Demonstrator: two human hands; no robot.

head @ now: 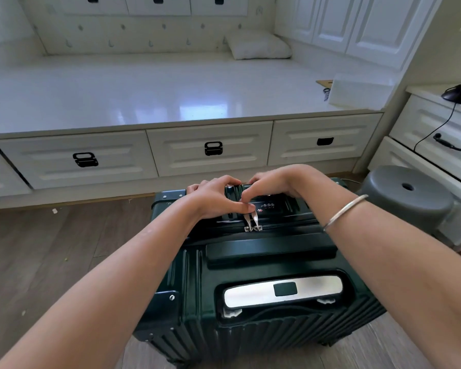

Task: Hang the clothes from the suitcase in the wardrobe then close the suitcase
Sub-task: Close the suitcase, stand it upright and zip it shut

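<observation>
A dark green hard-shell suitcase [192,302] stands upright on a wooden floor, directly below the camera and close to a white platform bed [144,97] with drawers [210,149] in its base. Its zip looks fully closed. Two silver zipper pulls [252,222] meet side by side just below a combination lock [268,206] on the top face. The left hand [213,195] pinches the upper ends of the pulls between thumb and forefinger. The right hand [274,182], with a silver bangle [343,211] on its wrist, curls its fingers down over the lock; whether they grip anything cannot be told. The likely trouble is that tugging the pulls while the lock holds them would strain them or let them slip from the pinch. Pressing on the far top edge could also tip or roll the upright case toward the drawers. A silver telescopic handle [282,290] lies retracted nearer the camera, and a grey stool [407,193] stands just to the right.
</observation>
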